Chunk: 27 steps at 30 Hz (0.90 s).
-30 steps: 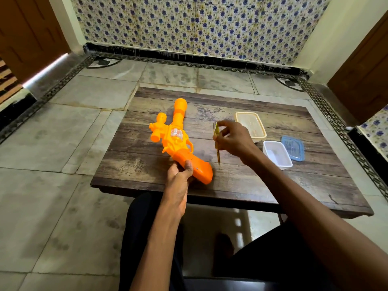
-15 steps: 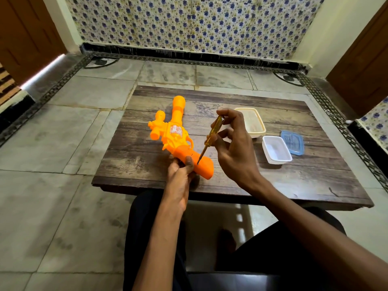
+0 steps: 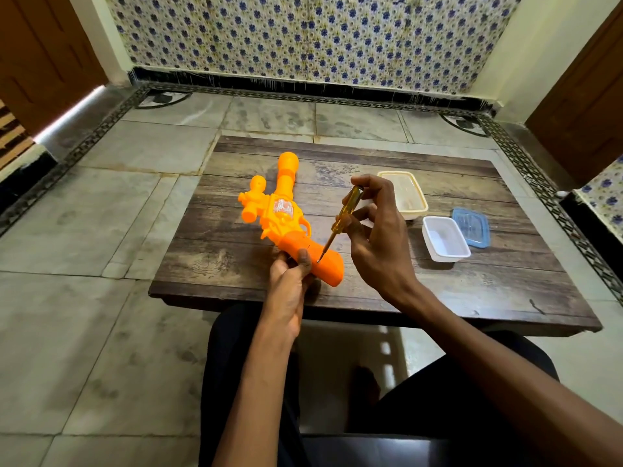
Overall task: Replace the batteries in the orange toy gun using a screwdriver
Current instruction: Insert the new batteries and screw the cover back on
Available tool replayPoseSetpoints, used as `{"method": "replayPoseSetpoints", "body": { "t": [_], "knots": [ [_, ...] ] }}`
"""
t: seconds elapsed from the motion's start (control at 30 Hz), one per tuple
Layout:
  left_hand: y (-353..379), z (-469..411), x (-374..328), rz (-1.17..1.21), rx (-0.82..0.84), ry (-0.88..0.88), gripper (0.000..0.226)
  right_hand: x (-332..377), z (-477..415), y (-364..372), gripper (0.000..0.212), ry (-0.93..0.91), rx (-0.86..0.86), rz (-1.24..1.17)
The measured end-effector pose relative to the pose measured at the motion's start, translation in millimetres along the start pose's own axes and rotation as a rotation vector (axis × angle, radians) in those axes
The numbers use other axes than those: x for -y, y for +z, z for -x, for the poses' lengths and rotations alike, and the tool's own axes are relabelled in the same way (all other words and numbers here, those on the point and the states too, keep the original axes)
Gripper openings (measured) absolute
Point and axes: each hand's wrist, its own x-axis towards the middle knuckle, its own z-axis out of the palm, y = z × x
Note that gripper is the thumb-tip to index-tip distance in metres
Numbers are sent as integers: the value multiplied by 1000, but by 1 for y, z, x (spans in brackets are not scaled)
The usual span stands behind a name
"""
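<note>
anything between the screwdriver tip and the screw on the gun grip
Nothing visible: the screwdriver has its tip at the screw on the gun, and the left thumb lies beside it, not over it.

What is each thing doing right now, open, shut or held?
Orange plastic toy gun: gripped at its handle
Yellow-handled screwdriver: tilted, tip on gun's screw
Left hand: grips gun
Right hand: holds screwdriver
White plastic tub: open
Blue plastic lid: off, beside it
Cream rectangular tub: lid unclear

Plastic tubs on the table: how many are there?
2. A cream tub sits at the far side, partly behind the right hand; a white tub stands to its right, nearer the person, beside a loose blue lid. Nothing suggests more are hidden.
</note>
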Motion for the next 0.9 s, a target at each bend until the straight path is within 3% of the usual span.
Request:
{"method": "replayPoseSetpoints", "body": {
  "t": [0.33,0.53,0.9],
  "knots": [
    [0,2,0,-16,-8,-8,76,-2,2,-1,52,18,-15,-43],
    [1,1,0,-21,-8,-15,66,1,0,-1,52,7,-17,-32],
    [1,2,0,-21,-11,-4,70,-1,2,-1,53,12,-2,-17]
  ]
}}
